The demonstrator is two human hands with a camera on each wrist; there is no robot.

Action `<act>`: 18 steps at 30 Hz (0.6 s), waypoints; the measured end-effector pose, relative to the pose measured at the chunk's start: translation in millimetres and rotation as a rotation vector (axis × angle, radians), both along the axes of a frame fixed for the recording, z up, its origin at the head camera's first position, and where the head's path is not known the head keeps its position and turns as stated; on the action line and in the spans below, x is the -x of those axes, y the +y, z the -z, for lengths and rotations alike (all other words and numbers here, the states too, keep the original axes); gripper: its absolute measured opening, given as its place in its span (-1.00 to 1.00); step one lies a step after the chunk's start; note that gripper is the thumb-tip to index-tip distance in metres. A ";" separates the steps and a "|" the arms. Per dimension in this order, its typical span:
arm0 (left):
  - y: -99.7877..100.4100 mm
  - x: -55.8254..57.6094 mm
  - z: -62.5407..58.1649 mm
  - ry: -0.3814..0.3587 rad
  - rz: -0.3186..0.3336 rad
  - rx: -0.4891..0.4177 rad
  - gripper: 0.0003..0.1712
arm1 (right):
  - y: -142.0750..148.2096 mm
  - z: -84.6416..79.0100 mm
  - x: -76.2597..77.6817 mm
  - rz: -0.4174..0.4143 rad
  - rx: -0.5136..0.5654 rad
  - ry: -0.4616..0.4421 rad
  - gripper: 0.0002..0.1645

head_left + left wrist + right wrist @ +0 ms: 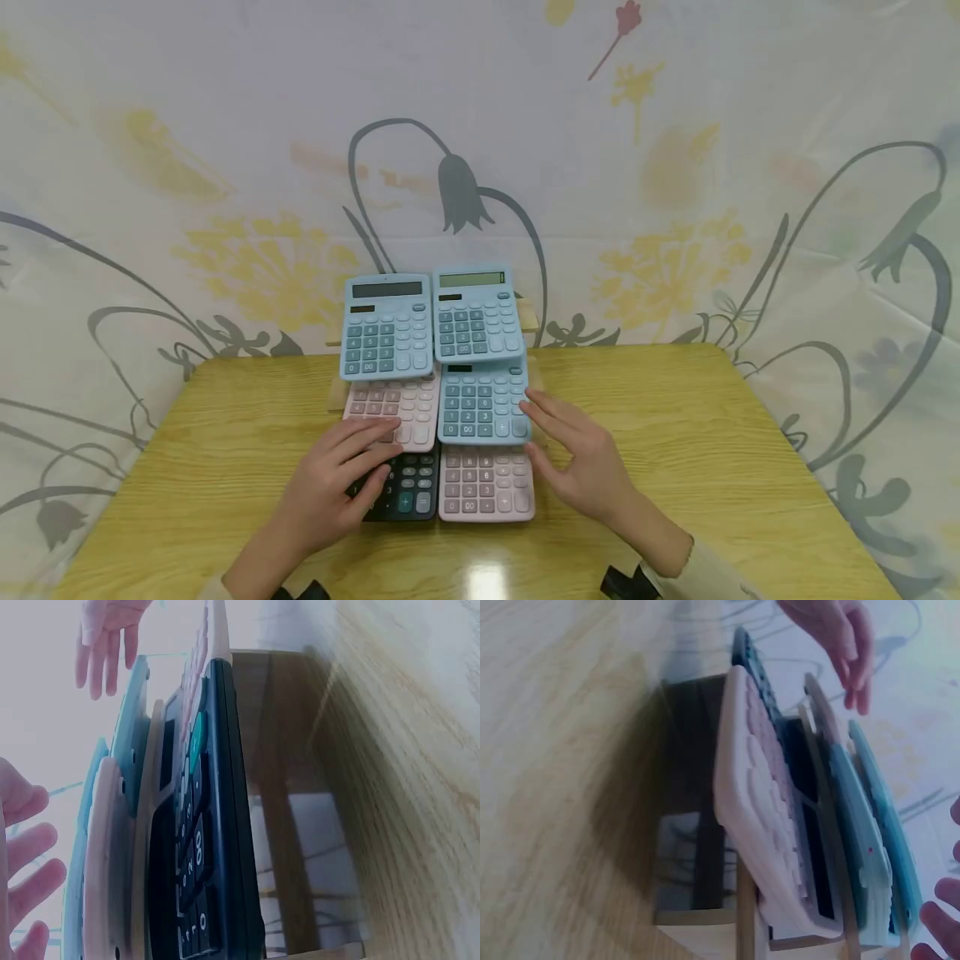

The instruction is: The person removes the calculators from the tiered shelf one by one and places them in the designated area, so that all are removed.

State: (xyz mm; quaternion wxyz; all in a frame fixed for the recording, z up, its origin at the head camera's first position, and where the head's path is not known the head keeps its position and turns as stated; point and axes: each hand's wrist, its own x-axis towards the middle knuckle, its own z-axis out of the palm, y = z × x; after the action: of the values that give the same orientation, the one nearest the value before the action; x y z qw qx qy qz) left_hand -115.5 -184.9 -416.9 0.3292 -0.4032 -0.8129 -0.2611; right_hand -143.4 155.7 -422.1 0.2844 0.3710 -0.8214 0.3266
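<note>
My left hand [333, 475] is held over the left column of calculators, fingers loosely extended. Its fingertips overlap the middle-left pink calculator [423, 417], with the black calculator [412, 487] below. At the right column, my right hand [585, 458] has its fingertips near the edge of the middle blue calculator [480, 408]. Below that one lies another pink calculator [487, 492]. Two blue calculators form the top row, left [408, 333] and right [487, 325]. Both wrist views show the fingers spread beside the tilted calculators, holding nothing; whether they touch is unclear.
A tiered wooden stand [746, 915] carries the calculators, leaning back in overlapping rows. It stands on a yellow wood-grain table [637, 400]. Behind rises a flower-patterned cloth [675, 125].
</note>
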 end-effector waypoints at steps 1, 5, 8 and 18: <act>0.0 0.0 0.7 -0.008 -0.007 -0.016 -0.61 | 0.0 -0.8 1.7 0.002 0.015 -0.010 -0.48; -0.3 -0.4 3.6 -0.040 -0.047 -0.071 -0.56 | -0.3 -4.2 9.8 0.017 0.061 -0.024 -0.48; -4.1 -0.6 5.6 -0.053 -0.077 -0.105 -0.61 | -2.9 -5.7 17.9 0.018 0.119 -0.014 -0.48; -27.8 3.9 16.4 -0.171 -0.210 -0.315 -0.66 | -10.2 -15.3 39.7 0.095 0.277 -0.004 -0.54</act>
State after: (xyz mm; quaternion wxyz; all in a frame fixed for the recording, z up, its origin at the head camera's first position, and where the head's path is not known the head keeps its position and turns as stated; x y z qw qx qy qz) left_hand -119.4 -212.7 -433.3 0.3435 -0.2365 -0.8245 -0.3825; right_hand -183.1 145.5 -406.9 0.3466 0.2883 -0.7855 0.4239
